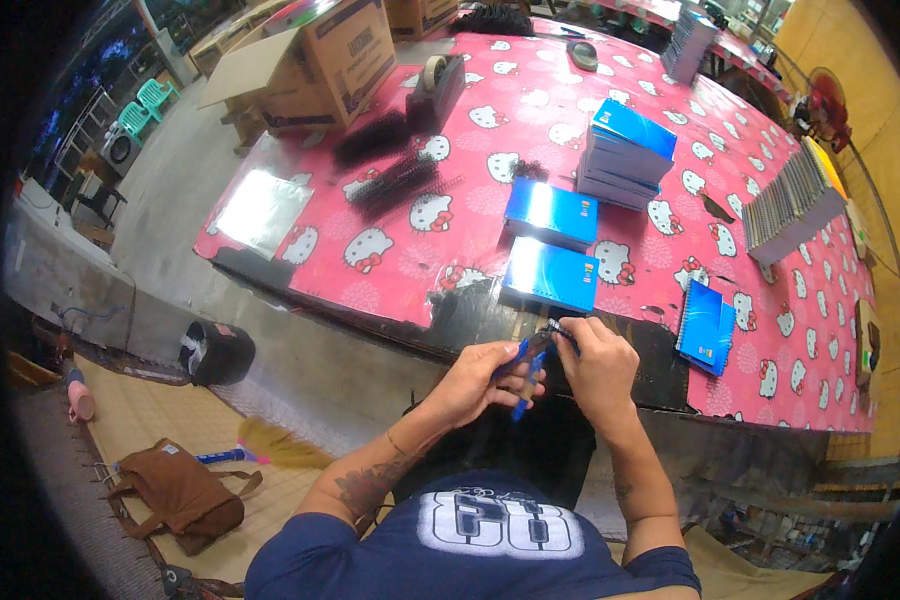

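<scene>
Worn on my head, a wide fisheye camera looked down over my navy shirt at my left hand and right hand, close below, and out across the pink-covered table toward the yellow wall curving along the right rim.

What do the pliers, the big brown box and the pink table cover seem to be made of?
Pliers: likely metal, given the dark head, with blue, probably plastic-coated handles. Brown box: matte cardboard, judging by its stiff open flap. Pink table cover: perhaps plastic sheeting; it looks smooth, printed and slightly shiny.
</scene>
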Tool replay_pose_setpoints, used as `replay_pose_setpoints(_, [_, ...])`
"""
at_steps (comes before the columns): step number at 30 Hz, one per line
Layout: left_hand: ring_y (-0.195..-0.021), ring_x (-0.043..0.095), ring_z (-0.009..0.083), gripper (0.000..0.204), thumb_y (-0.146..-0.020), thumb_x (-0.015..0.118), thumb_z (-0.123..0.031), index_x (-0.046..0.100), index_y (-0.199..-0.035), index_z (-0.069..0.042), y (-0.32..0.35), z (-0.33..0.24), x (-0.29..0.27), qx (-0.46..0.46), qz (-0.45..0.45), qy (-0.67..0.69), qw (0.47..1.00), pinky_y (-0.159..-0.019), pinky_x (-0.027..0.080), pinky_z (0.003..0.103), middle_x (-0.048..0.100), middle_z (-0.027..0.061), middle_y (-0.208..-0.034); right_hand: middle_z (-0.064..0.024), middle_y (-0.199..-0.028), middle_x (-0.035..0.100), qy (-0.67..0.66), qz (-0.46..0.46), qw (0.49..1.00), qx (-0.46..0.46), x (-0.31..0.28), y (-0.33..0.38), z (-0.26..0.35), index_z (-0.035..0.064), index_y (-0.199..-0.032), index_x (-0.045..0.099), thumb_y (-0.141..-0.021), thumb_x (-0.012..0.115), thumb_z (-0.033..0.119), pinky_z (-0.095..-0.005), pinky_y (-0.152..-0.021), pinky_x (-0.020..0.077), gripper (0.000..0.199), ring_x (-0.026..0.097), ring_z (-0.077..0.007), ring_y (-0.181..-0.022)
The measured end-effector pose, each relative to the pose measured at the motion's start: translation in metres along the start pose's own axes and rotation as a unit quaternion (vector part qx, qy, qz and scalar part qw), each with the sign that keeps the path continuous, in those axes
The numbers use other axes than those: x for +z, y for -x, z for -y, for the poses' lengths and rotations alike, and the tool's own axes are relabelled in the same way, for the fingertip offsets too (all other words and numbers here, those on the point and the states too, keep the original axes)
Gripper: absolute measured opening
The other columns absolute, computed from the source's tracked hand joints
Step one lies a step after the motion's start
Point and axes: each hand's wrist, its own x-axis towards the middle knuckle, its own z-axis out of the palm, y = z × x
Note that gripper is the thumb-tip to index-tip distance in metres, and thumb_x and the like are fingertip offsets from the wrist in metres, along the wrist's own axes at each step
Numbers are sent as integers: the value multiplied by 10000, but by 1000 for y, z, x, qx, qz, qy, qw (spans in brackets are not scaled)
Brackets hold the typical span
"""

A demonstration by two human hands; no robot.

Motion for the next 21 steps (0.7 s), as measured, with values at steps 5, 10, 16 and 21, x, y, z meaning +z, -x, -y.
replay_pose_setpoints(5, [-910, 675, 259, 371, -1034, 538, -260, 608, -1274, 14, 5, -13, 12, 119, -78, -339, 930, -779, 579, 380, 671, 145, -1057, -36, -836, 666, 9, -3, 1000, -13, 2, 2, -4, 132, -950, 686, -819, 755, 197, -389, -636, 506, 162, 673, -247, -736])
replay_pose_setpoints(10, [-969, 607, 217, 341, -958, 637, -154, 665, -1286, -65, 11, -41, 10, 200, -34, -536, 819, -887, 477, 340, 640, 112, -1077, -75, -887, 705, -7, -11, 1000, 10, -9, -1, -9, 106, -964, 706, -830, 761, 174, -403, -683, 536, 160, 689, -299, -781])
replay_pose_setpoints(16, [-997, 581, 354, 333, -857, 684, -181, 671, -1183, -113, -3, -70, -111, 293, -291, -713, 566, -900, 460, 456, 649, 149, -1055, -56, -934, 704, -258, -141, 911, 289, -87, -9, -115, -12, -1101, 709, -930, 726, 241, -288, -752, 511, 306, 621, -119, -834])
replay_pose_setpoints(21, [-976, 598, 335, 288, -871, 703, -176, 679, -1142, -80, -19, -79, -86, 430, -292, -731, 442, -845, 483, 441, 649, 140, -1041, -130, -1189, 654, 130, -126, 896, 405, -83, 32, -247, 42, -1239, 661, -917, 725, 277, -397, -901, 493, 404, 621, -257, -1074])
